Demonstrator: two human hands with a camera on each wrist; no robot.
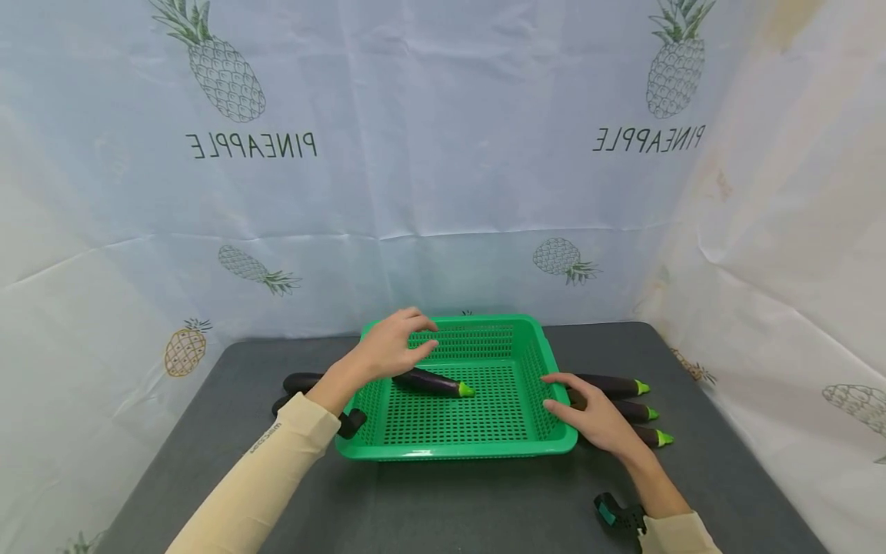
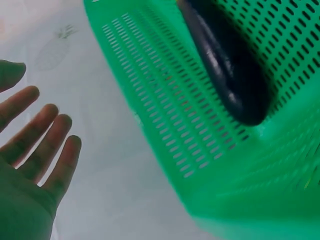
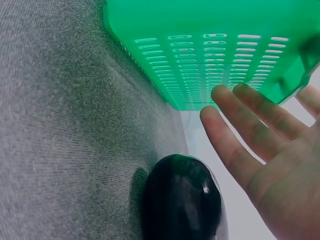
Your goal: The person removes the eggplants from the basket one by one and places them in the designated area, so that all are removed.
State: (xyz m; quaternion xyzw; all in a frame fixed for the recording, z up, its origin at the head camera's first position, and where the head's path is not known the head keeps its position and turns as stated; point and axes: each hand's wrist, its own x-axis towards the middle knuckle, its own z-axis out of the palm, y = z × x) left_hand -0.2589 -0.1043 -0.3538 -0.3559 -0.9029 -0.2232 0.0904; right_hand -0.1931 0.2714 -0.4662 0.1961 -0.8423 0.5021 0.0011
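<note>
A green plastic basket (image 1: 457, 450) with slotted walls stands on the dark table. One eggplant (image 1: 432, 383) lies inside it, green stem end to the right; the left wrist view shows its glossy dark body (image 2: 230, 65). Over the basket's left side hovers my left hand (image 1: 396, 344), fingers spread and nothing in them. My right hand (image 1: 595, 414) is at the basket's right rim, thumb and fingers extended. In the right wrist view its straight fingers (image 3: 260, 110) overlap the basket's outer wall, and the rounded end of an eggplant (image 3: 182, 200) lies below them.
Three eggplants (image 1: 623, 385) lie to the right of the basket, partly behind the right hand. More dark eggplants (image 1: 300, 382) lie on the left, partly covered by the left forearm. A pineapple-print curtain (image 1: 429, 192) hangs behind and beside the grey table (image 1: 415, 508).
</note>
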